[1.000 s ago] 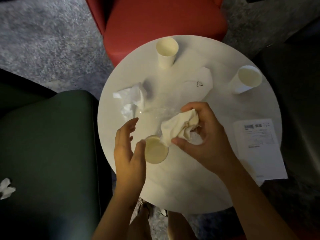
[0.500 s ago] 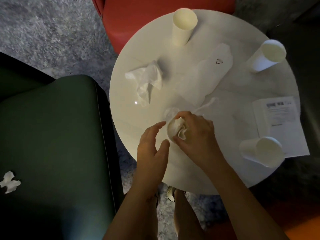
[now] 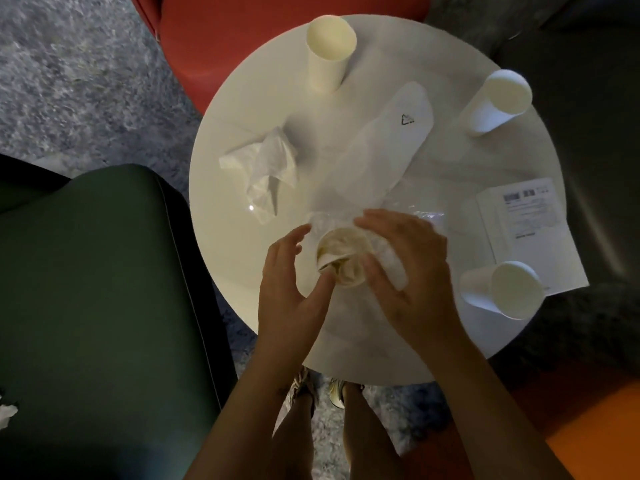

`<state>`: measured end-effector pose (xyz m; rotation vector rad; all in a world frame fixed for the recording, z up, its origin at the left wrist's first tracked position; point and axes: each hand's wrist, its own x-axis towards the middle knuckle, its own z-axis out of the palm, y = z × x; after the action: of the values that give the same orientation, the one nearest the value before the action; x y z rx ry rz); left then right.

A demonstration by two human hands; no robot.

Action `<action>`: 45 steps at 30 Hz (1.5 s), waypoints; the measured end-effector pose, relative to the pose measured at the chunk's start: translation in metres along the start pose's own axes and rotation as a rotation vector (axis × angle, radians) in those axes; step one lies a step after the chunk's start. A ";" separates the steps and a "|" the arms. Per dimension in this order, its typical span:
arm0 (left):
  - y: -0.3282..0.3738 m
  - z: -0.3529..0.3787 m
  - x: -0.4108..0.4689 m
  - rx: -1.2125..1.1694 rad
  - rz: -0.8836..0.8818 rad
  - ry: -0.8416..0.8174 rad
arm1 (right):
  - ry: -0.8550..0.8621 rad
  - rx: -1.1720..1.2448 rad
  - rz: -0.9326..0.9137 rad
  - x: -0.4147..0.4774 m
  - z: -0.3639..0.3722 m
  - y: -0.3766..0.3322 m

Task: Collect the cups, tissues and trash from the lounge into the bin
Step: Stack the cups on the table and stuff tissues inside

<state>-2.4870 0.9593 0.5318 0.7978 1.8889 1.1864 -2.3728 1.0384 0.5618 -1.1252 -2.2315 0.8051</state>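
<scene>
A paper cup (image 3: 341,252) stuffed with a crumpled tissue stands near the front of the round white table (image 3: 242,244). My left hand (image 3: 291,292) curls around its left side, thumb against the near rim. My right hand (image 3: 412,271) is at the cup's right side, closed over the crumpled end of a clear plastic bag (image 3: 388,143) that stretches toward the back. Another crumpled tissue (image 3: 265,169) lies at the left of the table. Three empty paper cups stand at the back (image 3: 330,51), the back right (image 3: 497,103) and the right front (image 3: 507,289).
A printed sheet of paper (image 3: 530,226) hangs over the table's right edge. A green seat (image 3: 97,289) carrying a small tissue scrap (image 3: 5,412) is at the left, a red chair (image 3: 235,36) behind the table. My feet are under the near edge.
My right hand pushed the tissue it held down into the cup and now rests on the plastic bag beside it. The view shifted, bringing a third empty cup into sight.
</scene>
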 end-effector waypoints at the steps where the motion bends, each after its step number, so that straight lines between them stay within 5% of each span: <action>1: 0.001 0.001 0.002 0.007 0.005 -0.001 | 0.103 0.017 0.003 0.002 -0.006 0.003; 4: 0.005 0.006 0.011 0.022 -0.006 0.005 | 0.195 -0.001 0.251 0.009 -0.018 0.020; 9: 0.009 0.013 0.022 0.068 0.008 -0.005 | -0.223 0.263 0.726 0.019 -0.013 0.055; 16: 0.013 0.016 0.019 0.196 0.072 0.002 | -0.056 0.497 0.503 0.021 0.001 0.031; 25: 0.005 0.007 0.003 0.263 0.150 0.052 | -0.232 -0.102 0.033 -0.008 0.013 0.028; 36: -0.002 0.012 -0.011 0.289 0.261 0.029 | -0.394 -0.362 0.030 -0.012 0.023 0.034; 45: -0.001 0.016 -0.014 0.393 0.292 0.059 | 0.098 -0.096 -0.086 -0.014 0.008 0.034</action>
<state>-2.4668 0.9550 0.5305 1.3005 2.1403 1.0247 -2.3528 1.0409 0.5303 -1.0801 -2.2403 0.6014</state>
